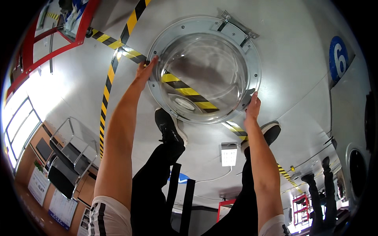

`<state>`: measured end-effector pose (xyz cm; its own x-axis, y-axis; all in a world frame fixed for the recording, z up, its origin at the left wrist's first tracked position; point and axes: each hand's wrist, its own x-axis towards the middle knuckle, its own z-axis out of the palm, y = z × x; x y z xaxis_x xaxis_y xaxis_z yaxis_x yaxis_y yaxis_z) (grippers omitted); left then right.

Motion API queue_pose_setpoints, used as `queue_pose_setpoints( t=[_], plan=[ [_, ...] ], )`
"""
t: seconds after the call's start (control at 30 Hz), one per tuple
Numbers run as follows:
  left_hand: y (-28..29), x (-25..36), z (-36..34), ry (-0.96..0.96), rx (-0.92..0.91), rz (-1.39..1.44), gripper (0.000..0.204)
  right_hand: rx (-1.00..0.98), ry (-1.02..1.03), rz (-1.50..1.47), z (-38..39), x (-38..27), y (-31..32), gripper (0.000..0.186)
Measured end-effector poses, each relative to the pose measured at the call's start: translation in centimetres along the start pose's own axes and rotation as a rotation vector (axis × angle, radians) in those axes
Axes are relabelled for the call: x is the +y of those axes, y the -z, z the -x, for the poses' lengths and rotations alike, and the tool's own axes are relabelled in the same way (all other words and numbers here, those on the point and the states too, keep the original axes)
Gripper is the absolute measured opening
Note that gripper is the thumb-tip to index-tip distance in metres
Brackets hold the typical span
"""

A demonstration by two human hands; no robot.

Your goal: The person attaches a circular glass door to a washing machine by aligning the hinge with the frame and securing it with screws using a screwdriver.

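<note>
Round glass door [204,74], just one, rim held by left hand [145,72] and right hand [252,108], overlaps striped tape [105,103] near two shoes [167,125].

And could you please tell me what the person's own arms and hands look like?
The left hand and right hand are bare, with no glove or watch visible. The forearms are uncovered too. The left sleeve is short and white with black stripes; the right sleeve is also white, partly cut off by the picture's edge.
</note>
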<state>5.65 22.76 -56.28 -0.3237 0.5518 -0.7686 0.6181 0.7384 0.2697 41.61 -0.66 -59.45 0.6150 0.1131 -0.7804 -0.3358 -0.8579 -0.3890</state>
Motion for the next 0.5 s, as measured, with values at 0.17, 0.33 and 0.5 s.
queue_pose_setpoints(
  t=[0.17,0.33,0.5],
  plan=[
    [0.9,0.4,2.6,-0.025,-0.027,0.005,0.084,-0.04,-0.056,0.117,0.2,-1.7,1.3,0.087],
    [2.4,2.7,7.6,-0.064,0.075,0.082,0.08,0.022,-0.086,-0.041,2.0,-2.5,1.9,0.092],
    [6.6,2.8,13.0,-0.041,0.207,-0.085,0.08,-0.026,-0.095,0.039,7.6,-3.6,6.2,0.09]
  ],
)
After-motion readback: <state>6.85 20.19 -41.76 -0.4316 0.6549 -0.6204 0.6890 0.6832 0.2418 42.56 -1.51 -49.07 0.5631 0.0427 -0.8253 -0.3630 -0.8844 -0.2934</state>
